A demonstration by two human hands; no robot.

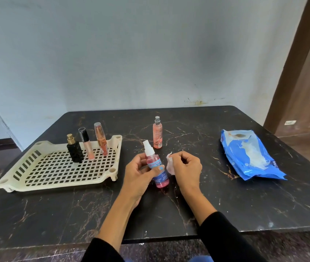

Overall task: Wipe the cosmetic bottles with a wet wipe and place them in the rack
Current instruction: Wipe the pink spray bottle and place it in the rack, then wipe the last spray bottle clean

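Left hand [141, 170] has its grip closed round the middle of the pink spray bottle [155, 166], thumb across the blue label, fingers behind — bottle lifted or just resting its base on the worktop [216, 205], cannot tell which. Its long axis runs tilted: white pump cap up and away to the left, pink base down and toward the person. Right hand [185, 167] sits just beside it on the right, fingers curled in a pinch on the crumpled wet wipe [170, 164], which pokes out toward the bottle and is near touching its side. So the wipe lies directly right of the bottle body, and the right hand is the nearer one for the wiping stroke, likely along that tilted axis. Further out: the cream rack [59, 168] stands to the left, on the left hand's side, with three bottles upright in its far part; a peach spray bottle [157, 133] stands behind the hands, not yet in the rack. Blue wipe pack [248, 154] lies well off to the right.
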